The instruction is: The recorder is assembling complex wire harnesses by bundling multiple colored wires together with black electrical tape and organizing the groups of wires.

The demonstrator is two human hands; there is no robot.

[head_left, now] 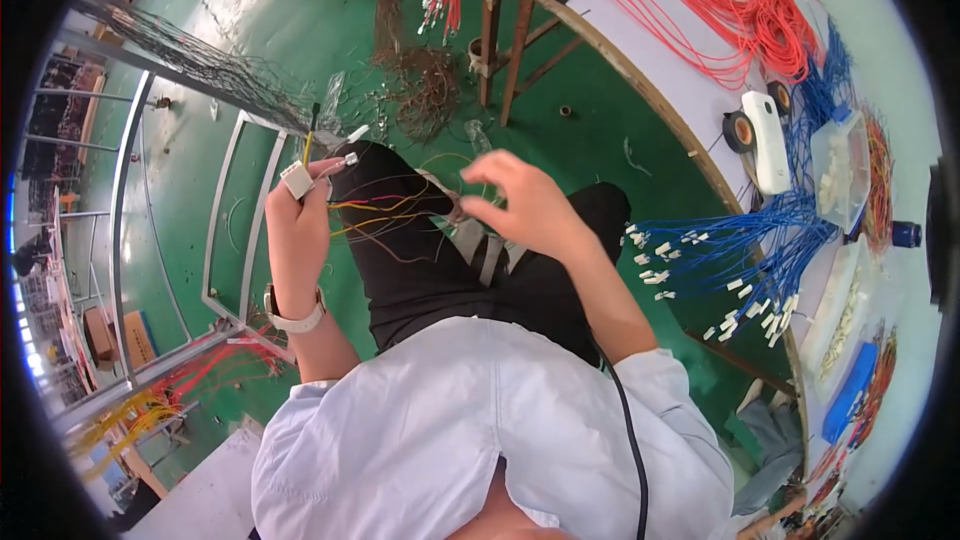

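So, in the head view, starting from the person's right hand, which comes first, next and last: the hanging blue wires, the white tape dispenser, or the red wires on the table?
From the right hand:
1. Blue wires, hanging off the table edge to the right of the hand.
2. White tape dispenser, on the table, farther right and up.
3. Red wires, spread across the table top at the upper right.

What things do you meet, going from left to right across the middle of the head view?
Metal frame → left hand holding a small white connector → thin coloured wires → right hand → blue wires with white terminals → clear plastic box on the white table.
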